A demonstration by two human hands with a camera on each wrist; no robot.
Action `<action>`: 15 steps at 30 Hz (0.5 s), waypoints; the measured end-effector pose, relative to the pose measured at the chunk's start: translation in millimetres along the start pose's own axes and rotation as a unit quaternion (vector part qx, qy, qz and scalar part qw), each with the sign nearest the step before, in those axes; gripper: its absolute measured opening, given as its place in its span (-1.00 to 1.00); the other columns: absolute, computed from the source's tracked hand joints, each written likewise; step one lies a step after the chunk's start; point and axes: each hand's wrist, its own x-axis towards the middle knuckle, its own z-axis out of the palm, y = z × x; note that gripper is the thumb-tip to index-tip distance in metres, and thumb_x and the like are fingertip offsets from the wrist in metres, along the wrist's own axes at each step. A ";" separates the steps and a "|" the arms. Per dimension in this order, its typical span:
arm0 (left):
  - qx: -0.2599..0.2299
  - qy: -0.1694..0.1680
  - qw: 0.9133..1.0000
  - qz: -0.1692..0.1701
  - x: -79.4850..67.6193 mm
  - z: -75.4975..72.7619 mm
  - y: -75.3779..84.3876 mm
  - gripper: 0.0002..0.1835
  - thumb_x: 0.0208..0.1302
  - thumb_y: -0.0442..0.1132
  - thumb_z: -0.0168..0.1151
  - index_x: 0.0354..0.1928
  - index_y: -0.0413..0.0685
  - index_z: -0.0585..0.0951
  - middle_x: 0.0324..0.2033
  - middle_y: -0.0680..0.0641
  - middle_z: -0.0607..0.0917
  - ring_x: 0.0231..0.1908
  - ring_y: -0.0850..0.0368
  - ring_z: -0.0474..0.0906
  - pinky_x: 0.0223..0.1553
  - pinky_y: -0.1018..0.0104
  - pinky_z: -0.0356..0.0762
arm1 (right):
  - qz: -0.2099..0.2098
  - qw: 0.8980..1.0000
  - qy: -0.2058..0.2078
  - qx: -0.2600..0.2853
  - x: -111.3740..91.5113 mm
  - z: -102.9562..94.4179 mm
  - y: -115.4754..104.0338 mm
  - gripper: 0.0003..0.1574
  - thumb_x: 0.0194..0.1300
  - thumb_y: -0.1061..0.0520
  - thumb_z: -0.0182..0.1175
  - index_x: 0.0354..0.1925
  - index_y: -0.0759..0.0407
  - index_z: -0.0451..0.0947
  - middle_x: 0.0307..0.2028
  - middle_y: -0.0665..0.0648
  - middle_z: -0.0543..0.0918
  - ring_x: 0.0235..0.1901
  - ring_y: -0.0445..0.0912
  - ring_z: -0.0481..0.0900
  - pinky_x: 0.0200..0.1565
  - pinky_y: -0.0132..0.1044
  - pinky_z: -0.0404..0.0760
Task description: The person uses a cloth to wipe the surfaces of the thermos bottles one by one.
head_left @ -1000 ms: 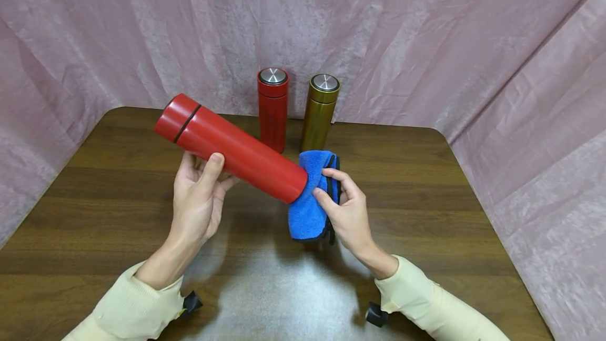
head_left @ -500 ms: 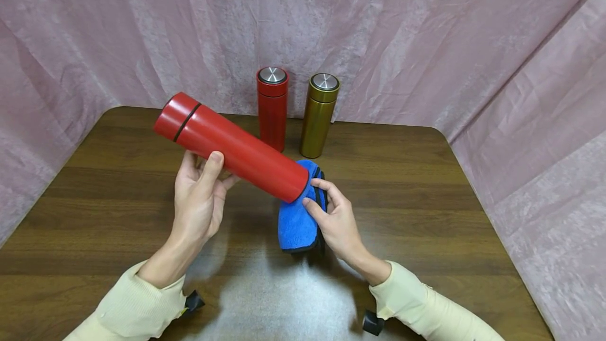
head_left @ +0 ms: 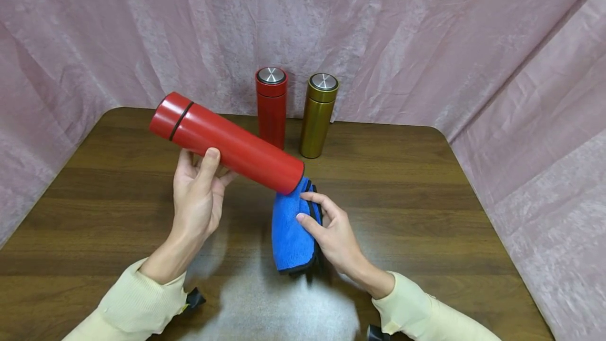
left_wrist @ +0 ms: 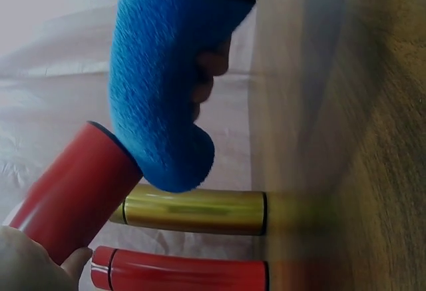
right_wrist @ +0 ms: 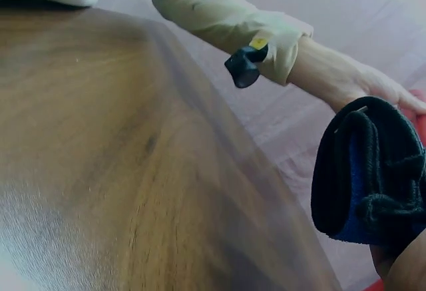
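My left hand (head_left: 196, 196) grips a red thermos bottle (head_left: 232, 143) round its middle, thumb on the near side. The bottle is tilted in the air, its lid end up to the left and its base low to the right. A folded blue cloth (head_left: 291, 233) with black edging is pinched between the thumb and fingers of my right hand (head_left: 333, 233). In the left wrist view the blue cloth (left_wrist: 160, 84) touches the base end of the held red bottle (left_wrist: 80, 188). The right wrist view shows the cloth's folded dark edge (right_wrist: 369, 171).
A second red thermos bottle (head_left: 272, 109) and a gold thermos bottle (head_left: 319, 117) stand upright at the back of the wooden table (head_left: 402, 199). A pink curtain (head_left: 303, 25) hangs behind and beside the table.
My right hand has moved the cloth down and slightly left across the bottle's base end, toward me. The held bottle has shifted only slightly up and left.
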 end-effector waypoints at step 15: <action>0.004 0.034 0.999 -0.007 3.1 -3.0 -5.4 -0.55 0.47 -0.40 0.23 0.32 -0.11 0.38 0.10 -0.21 0.54 -0.02 0.00 0.65 -0.05 0.12 0.71 | -0.020 0.999 0.013 0.028 -16.7 -10.2 -18.2 -0.50 0.46 0.30 0.24 0.31 0.20 0.48 0.11 0.31 0.60 0.02 0.05 0.64 -0.04 -0.09 0.76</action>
